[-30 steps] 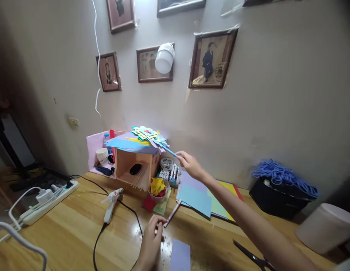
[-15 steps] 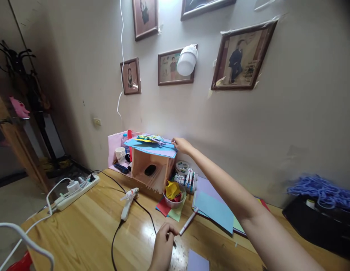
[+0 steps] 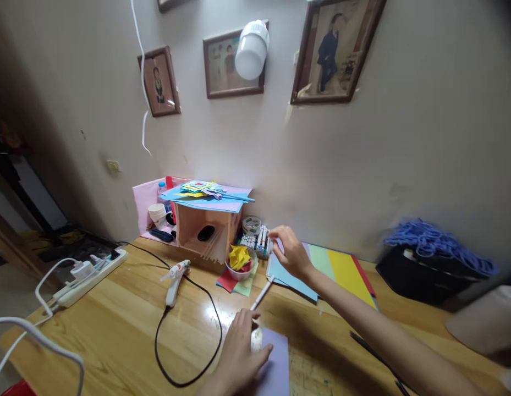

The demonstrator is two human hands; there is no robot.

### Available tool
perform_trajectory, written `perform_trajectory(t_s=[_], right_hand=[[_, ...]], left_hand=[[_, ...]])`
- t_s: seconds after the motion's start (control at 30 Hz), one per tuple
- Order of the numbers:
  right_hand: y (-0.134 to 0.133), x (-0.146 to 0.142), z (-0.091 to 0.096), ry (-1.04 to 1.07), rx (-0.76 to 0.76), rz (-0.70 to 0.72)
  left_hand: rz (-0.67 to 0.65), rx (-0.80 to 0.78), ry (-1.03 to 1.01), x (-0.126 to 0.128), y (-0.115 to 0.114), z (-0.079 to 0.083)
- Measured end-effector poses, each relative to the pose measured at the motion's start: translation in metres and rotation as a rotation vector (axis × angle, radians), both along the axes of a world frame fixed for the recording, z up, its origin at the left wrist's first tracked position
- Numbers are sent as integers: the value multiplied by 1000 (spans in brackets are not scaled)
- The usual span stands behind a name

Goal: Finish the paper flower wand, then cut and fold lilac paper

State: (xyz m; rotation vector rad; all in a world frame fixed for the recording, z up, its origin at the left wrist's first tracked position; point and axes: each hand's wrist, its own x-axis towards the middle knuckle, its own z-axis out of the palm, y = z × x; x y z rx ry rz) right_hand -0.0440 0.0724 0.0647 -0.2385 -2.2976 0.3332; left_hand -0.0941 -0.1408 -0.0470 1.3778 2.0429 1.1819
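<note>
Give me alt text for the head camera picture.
The right hand reaches over a stack of coloured paper toward a marker set. The left hand rests on a lilac sheet, pen at its fingertips, on a wooden table.

On your table (image 3: 115, 324), the wooden box (image 3: 205, 234) stands at the back by the wall, paper cutouts (image 3: 209, 192) piled on top, the glue gun (image 3: 175, 275) in front of it and the power strip (image 3: 90, 275) further left. Right of the box sit the scrap bowl (image 3: 240, 263) and, behind it, the marker set (image 3: 257, 242) (your right hand (image 3: 292, 254) is just beside that), with the paper stack (image 3: 340, 269) further right.
</note>
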Motion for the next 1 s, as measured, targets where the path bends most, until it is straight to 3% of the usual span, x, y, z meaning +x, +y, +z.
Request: perform_trajectory(t_s=[0.07,0.17,0.23,0.33,0.6,0.8,0.9,1.0], right_hand=[[-12,38,-33,-116,-164,9],[-29,81,-80,-266,-561,11],[-40,99,-105,-352,-795,12],[-58,110,-128,-404,-945,7],[-77,93,-137,-506,-854,-75],[-59,89,-143,-148,-1209,24],[-49,91,-148,57,-1345,-10],[-44,92,-151,203,-1373,-20]], left_hand=[[-37,-70,75,6,-2,-2],[-65,-127,100,12,0,-10],[-63,-123,87,13,2,-15],[-55,-90,60,14,5,-20],[-82,-32,30,12,8,-21],[12,-37,-135,6,10,-23],[-58,-81,-280,5,11,-17],[-102,-88,-352,7,12,-11]])
